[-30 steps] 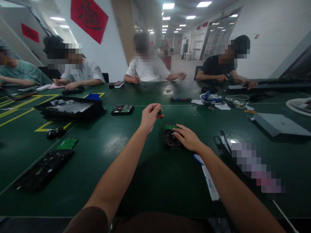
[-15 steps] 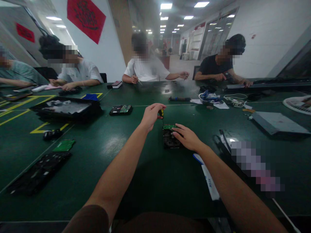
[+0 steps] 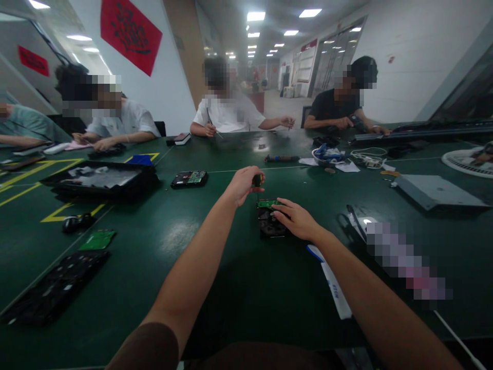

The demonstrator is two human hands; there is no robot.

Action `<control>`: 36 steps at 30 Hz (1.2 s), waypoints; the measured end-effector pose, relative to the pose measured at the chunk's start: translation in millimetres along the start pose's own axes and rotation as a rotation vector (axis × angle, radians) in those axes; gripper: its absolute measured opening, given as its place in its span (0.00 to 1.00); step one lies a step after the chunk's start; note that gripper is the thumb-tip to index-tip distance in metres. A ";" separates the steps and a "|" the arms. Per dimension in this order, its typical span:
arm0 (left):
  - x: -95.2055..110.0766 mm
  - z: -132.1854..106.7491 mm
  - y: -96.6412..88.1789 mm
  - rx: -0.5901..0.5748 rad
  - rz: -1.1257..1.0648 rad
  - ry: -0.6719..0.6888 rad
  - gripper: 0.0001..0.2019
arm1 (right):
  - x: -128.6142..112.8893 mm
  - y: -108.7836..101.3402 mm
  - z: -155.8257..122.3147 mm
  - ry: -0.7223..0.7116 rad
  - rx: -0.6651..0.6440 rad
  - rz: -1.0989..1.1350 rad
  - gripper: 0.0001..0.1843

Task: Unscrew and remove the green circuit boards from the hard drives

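Observation:
A screwdriver (image 3: 257, 180) with a black and yellow handle stands upright in my left hand (image 3: 243, 184), which is closed around its top. Its thin shaft points down to the green circuit board (image 3: 263, 204) at the far end of a black device that looks like a hard drive (image 3: 269, 226). The tip is too small to make out. My right hand (image 3: 296, 218) lies over the right side of this device, its fingers stretched out and touching the board and casing. Those fingers hide part of the device.
A similar device (image 3: 189, 179) lies beyond my left forearm. At left are a black tray (image 3: 103, 180), a green board (image 3: 97, 239) and a long black part (image 3: 57, 288). A white-and-blue strip (image 3: 336, 290) lies by my right forearm, a grey metal box (image 3: 439, 191) farther right. Several people sit opposite.
The screwdriver's handle shows a different side, and the left fingers around it have shifted slightly. The right hand stays on the device. The whole view has shifted a little.

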State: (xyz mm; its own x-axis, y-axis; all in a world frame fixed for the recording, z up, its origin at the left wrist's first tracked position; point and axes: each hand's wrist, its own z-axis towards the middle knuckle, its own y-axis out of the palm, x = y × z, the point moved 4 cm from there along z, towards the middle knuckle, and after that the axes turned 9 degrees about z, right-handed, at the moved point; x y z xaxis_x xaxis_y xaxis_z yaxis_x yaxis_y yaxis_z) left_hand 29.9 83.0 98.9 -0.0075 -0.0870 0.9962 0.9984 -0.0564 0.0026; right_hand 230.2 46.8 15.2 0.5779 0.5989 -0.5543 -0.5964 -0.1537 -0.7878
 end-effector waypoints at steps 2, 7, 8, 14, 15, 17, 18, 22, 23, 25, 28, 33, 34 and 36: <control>1.6 -0.3 -4.1 0.033 0.069 0.030 0.10 | 0.0 0.2 -0.2 -0.005 -0.005 -0.002 0.29; 2.5 -3.4 -7.3 0.024 0.057 -0.002 0.10 | 1.5 0.5 0.0 0.009 -0.014 0.006 0.29; 1.8 -3.5 -6.5 0.012 0.024 -0.017 0.10 | 1.8 0.5 0.0 0.010 -0.015 0.007 0.29; -2.9 -0.8 -2.6 -0.043 -0.095 -0.025 0.09 | 1.5 1.1 -0.6 0.008 -0.020 -0.012 0.30; -3.2 -0.2 -3.6 -0.030 -0.064 -0.016 0.09 | 1.2 1.2 -0.7 0.005 -0.022 -0.014 0.30; -2.7 0.5 -6.9 0.018 0.017 0.009 0.10 | 0.6 1.2 -0.9 0.000 -0.018 -0.017 0.30; -2.1 0.4 -8.3 0.038 0.049 0.018 0.10 | 0.4 1.2 -1.1 0.000 -0.015 -0.018 0.30; -0.4 -1.5 -8.8 0.039 0.053 -0.006 0.11 | 0.4 1.3 -1.7 0.012 -0.010 -0.024 0.30; -0.4 -2.1 -8.3 0.036 0.029 -0.020 0.11 | 0.3 1.4 -1.9 0.014 -0.013 -0.025 0.30; -0.9 -2.7 -6.9 0.031 -0.033 -0.043 0.10 | -0.1 1.1 -2.0 0.015 -0.016 -0.020 0.30; -2.4 -1.8 -5.1 0.012 -0.098 -0.049 0.09 | -0.3 0.4 -2.0 0.015 -0.017 -0.010 0.30; -1.4 -0.4 -8.2 0.054 0.027 0.001 0.10 | 1.1 0.5 -2.5 0.027 -0.022 -0.003 0.30; -0.7 -0.7 -8.9 0.060 0.054 0.007 0.11 | 1.4 0.7 -2.7 0.029 -0.019 -0.001 0.30; 0.7 -1.8 -9.5 0.055 0.076 0.008 0.12 | 1.9 1.1 -2.7 0.030 -0.015 0.003 0.30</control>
State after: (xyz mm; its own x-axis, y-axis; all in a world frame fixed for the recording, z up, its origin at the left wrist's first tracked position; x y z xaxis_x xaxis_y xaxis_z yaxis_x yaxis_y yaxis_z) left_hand 20.3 81.7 99.4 0.0684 -0.0966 0.9930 0.9977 0.0054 -0.0682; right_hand 232.2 45.6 12.5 0.5922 0.5750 -0.5645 -0.5900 -0.1677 -0.7898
